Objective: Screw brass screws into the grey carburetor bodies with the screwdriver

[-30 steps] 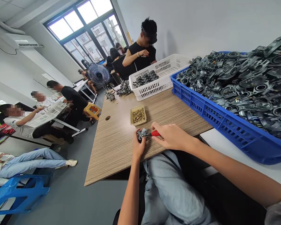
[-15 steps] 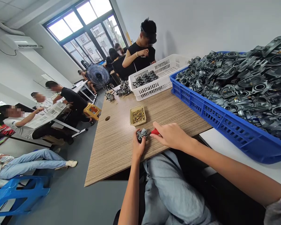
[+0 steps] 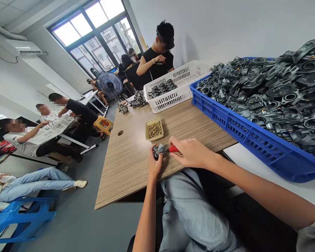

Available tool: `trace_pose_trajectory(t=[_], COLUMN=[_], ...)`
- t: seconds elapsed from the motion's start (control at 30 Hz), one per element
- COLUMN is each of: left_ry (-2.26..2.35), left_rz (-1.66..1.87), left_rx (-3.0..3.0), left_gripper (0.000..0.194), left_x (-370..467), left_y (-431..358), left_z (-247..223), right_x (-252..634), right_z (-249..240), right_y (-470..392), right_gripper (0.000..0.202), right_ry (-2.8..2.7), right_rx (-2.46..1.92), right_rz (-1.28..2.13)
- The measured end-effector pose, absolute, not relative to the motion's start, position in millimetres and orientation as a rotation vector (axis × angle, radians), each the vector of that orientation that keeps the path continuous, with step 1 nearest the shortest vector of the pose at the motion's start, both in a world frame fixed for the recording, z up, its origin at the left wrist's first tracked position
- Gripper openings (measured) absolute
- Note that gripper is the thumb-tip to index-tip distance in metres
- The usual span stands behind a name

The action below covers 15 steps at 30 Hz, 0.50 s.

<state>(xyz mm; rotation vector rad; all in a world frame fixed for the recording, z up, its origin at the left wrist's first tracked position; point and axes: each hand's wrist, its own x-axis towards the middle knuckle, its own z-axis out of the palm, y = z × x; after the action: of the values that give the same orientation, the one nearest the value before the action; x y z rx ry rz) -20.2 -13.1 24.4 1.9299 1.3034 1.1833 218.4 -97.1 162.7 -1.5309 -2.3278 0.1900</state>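
Observation:
Near the front edge of the wood-grain table [image 3: 131,164], my left hand [image 3: 154,164] is closed round a grey cast-metal part [image 3: 160,149] that looks like a carburetor. My right hand [image 3: 191,151] grips a screwdriver by its red handle [image 3: 173,149]. The shaft points left and meets the metal part; its tip is too small to make out. Just beyond my hands stands a yellowish dish [image 3: 147,134] of small brass-coloured pieces [image 3: 155,130].
A blue crate [image 3: 217,113] heaped with metal parts stands at the right. Behind the dish are a white basket [image 3: 170,99] and a pile of parts [image 3: 138,99]. A person in black [image 3: 157,59] sits across the table. Others sit left, near a blue stool [image 3: 21,213].
The fingers of my right hand have shifted slightly on the red handle. My left hand and the metal part stay in nearly the same place.

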Motion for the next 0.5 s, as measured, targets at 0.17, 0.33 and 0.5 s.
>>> trace_pose_trajectory(t=[0.17, 0.33, 0.5], left_ry=[1.314, 1.316, 1.328], left_rz=[1.180, 1.175, 1.181], left_rx=[1.933, 1.940, 1.929], left_gripper=[0.043, 0.044, 0.044], left_x=[-19.8, -19.7, -19.6], left_y=[-13.6, -13.7, -13.1], left_z=[25.1, 25.6, 24.4], right_x=[217.4, 214.9, 213.3], right_z=[162.5, 161.7, 163.3], right_y=[-99.2, -99.1, -99.7], right_gripper=[0.016, 0.018, 0.023], right_ry=[-2.350, -2.322, -2.318], right_rx=[-1.490, -1.542, -1.590], right_rz=[0.181, 0.128, 0.092])
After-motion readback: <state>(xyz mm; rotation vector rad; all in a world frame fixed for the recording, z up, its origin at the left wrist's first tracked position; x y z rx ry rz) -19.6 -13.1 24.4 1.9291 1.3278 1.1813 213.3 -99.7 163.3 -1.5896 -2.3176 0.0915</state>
